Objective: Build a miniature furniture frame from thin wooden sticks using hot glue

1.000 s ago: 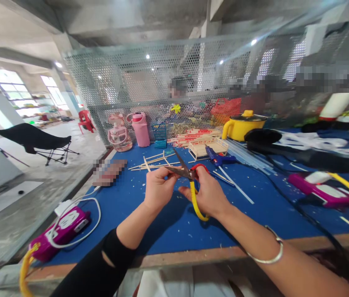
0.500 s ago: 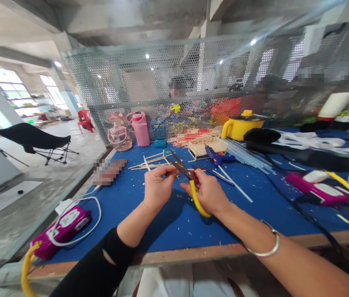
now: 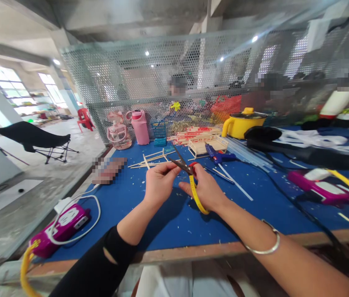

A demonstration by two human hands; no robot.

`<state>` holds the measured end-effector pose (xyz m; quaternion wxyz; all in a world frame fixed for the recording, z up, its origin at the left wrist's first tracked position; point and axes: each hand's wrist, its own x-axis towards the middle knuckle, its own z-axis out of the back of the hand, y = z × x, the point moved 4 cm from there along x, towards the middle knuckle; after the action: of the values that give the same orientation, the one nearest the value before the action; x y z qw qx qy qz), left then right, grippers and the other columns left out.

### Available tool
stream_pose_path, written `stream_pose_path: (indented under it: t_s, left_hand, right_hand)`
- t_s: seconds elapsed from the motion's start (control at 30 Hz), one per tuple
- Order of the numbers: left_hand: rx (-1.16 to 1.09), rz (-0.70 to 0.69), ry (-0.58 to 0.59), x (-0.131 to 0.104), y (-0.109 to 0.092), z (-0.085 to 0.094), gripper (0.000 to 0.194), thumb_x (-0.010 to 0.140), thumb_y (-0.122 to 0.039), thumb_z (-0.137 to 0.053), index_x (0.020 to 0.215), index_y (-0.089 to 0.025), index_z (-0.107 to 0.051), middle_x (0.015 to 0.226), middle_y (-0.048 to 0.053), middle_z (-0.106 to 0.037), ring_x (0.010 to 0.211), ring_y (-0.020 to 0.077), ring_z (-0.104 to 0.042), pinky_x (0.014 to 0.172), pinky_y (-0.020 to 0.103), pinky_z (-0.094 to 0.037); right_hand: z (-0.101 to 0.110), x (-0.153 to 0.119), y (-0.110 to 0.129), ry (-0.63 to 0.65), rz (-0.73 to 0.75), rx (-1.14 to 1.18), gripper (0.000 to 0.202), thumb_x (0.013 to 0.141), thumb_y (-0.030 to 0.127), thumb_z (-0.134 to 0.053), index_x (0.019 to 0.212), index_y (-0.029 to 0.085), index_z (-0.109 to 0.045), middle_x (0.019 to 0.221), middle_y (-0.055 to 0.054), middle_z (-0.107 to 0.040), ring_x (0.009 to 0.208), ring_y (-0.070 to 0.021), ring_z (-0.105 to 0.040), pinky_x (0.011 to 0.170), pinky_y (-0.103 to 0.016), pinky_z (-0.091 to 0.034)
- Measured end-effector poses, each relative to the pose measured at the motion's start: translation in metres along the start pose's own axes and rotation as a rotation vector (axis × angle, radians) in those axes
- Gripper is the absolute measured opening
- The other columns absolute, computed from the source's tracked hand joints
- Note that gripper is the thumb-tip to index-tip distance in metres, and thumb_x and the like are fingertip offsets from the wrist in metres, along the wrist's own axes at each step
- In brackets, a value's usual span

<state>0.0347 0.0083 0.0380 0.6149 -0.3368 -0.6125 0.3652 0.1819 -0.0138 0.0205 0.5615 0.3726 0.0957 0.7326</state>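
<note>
My right hand [image 3: 205,187] grips a pair of scissors [image 3: 185,167] with dark blades and red and yellow handles. The blades stand apart and point up and left, close to the fingertips of my left hand [image 3: 159,183]. That hand is closed in a pinch; whatever lies between its fingers is too small or hidden to name. Just beyond it lie thin wooden sticks [image 3: 138,166] and a small stick frame [image 3: 156,156]. Farther back, a tray-like wooden stick structure [image 3: 207,146] sits beside a blue glue gun [image 3: 217,156] with a clear glue stick pointing toward me.
Red-tipped sticks [image 3: 193,135], clear glue sticks [image 3: 250,154] and a yellow pot [image 3: 245,126] are at the back. A pink bottle [image 3: 140,128] stands left of them. Purple power strips [image 3: 61,231] and cables lie on both sides. A perforated screen [image 3: 124,70] borders the table; people sit beyond.
The scissors and my right hand have shifted very slightly up and left, closer to my left fingertips. My left hand keeps its pinch, almost in the same place.
</note>
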Motion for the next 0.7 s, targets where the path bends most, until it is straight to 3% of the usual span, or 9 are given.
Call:
stream_pose_path:
  t_s: [0.13, 0.27, 0.37, 0.47, 0.53, 0.63, 0.7]
  left_hand:
    - [0.094, -0.091, 0.023, -0.003, 0.001, 0.000, 0.007, 0.073, -0.023, -0.070, 0.077, -0.019, -0.075, 0.077, 0.002, -0.076, 0.069, 0.0151, -0.067, 0.067, 0.024, -0.051]
    - [0.091, -0.064, 0.064, -0.004, 0.006, -0.005, 0.013, 0.074, -0.027, -0.069, 0.080, -0.018, -0.075, 0.083, 0.005, -0.076, 0.074, 0.0173, -0.069, 0.069, 0.026, -0.052]
    - [0.154, -0.042, 0.154, -0.002, 0.007, -0.006, 0.023, 0.080, -0.034, -0.063, 0.092, -0.017, -0.075, 0.080, 0.005, -0.075, 0.070, 0.0162, -0.067, 0.066, 0.025, -0.051]
    - [0.253, -0.063, 0.226, 0.002, 0.004, -0.002, 0.032, 0.087, -0.033, -0.052, 0.107, -0.017, -0.070, 0.068, 0.002, -0.070, 0.062, 0.0135, -0.062, 0.064, 0.024, -0.048]
    - [0.280, -0.067, 0.239, 0.004, 0.003, 0.001, 0.034, 0.089, -0.031, -0.048, 0.113, -0.017, -0.068, 0.064, 0.000, -0.065, 0.060, 0.0124, -0.059, 0.062, 0.023, -0.046]
    - [0.271, -0.055, 0.281, 0.004, 0.003, -0.001, 0.033, 0.089, -0.029, -0.045, 0.110, -0.017, -0.068, 0.063, 0.000, -0.062, 0.059, 0.0122, -0.057, 0.061, 0.022, -0.044]
    - [0.273, -0.038, 0.332, 0.003, 0.004, -0.005, 0.033, 0.088, -0.026, -0.044, 0.112, -0.017, -0.065, 0.064, -0.001, -0.062, 0.058, 0.0122, -0.056, 0.061, 0.022, -0.043]
  right_hand:
    - [0.001, -0.001, -0.002, 0.000, -0.020, -0.048, 0.031, 0.078, 0.050, -0.058, 0.085, 0.022, -0.046, 0.075, -0.001, -0.060, 0.063, -0.0162, -0.053, 0.056, -0.025, -0.034]
    - [0.004, 0.004, -0.003, -0.045, -0.059, 0.010, 0.033, 0.079, 0.053, -0.054, 0.073, 0.022, -0.048, 0.060, 0.002, -0.054, 0.053, -0.0132, -0.046, 0.050, -0.024, -0.031]
    - [0.027, 0.004, -0.002, -0.221, -0.142, 0.009, 0.039, 0.080, 0.059, -0.050, 0.069, 0.021, -0.051, 0.056, 0.001, -0.054, 0.051, -0.0128, -0.045, 0.049, -0.024, -0.032]
    - [0.067, -0.011, -0.005, -0.311, -0.223, -0.221, 0.050, 0.083, 0.064, -0.039, 0.057, 0.023, -0.047, 0.051, -0.001, -0.053, 0.048, -0.0150, -0.046, 0.049, -0.027, -0.031]
    - [0.093, -0.029, -0.018, -0.194, -0.271, -0.377, 0.052, 0.083, 0.066, -0.039, 0.055, 0.025, -0.051, 0.051, -0.004, -0.057, 0.048, -0.0185, -0.050, 0.048, -0.030, -0.033]
    - [0.116, -0.065, -0.057, 0.132, -0.443, -0.500, 0.053, 0.070, 0.072, -0.053, 0.044, 0.026, -0.059, 0.047, -0.011, -0.060, 0.042, -0.0241, -0.056, 0.043, -0.034, -0.035]
    - [0.125, -0.085, -0.082, 0.182, -0.477, -0.543, 0.056, 0.069, 0.069, -0.059, 0.034, 0.026, -0.053, 0.043, -0.013, -0.058, 0.036, -0.0233, -0.054, 0.040, -0.035, -0.036]
